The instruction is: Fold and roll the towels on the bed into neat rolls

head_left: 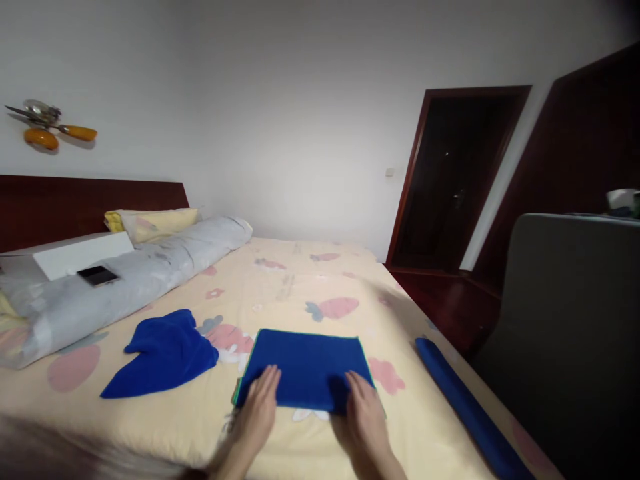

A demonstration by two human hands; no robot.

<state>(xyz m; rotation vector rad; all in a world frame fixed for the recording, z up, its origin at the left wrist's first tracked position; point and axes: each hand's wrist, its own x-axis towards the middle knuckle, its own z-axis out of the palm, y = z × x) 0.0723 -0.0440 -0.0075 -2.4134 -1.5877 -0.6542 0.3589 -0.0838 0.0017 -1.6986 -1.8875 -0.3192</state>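
A blue cloth [310, 367] with green edging lies flat on the bed in front of me, in a neat rectangle. My left hand [261, 403] rests on its near left corner, fingers stretched out over the fabric. Over the near right corner lies my right hand [366, 405], its fingers extended and slightly bent, with the thumb side in shadow. To the left, a crumpled blue cloth [167, 357] sits loosely on the sheet. A long, narrow blue roll or folded strip [463, 400] lies along the bed's right edge.
The patterned bedsheet [280, 280] spreads under everything. A long grey bundle [165, 267] carries a phone [99, 275] and a white box [85, 253], with a pillow [160, 223] behind. A grey chair back [570, 313] stands at right; a dark door [455, 180] is beyond.
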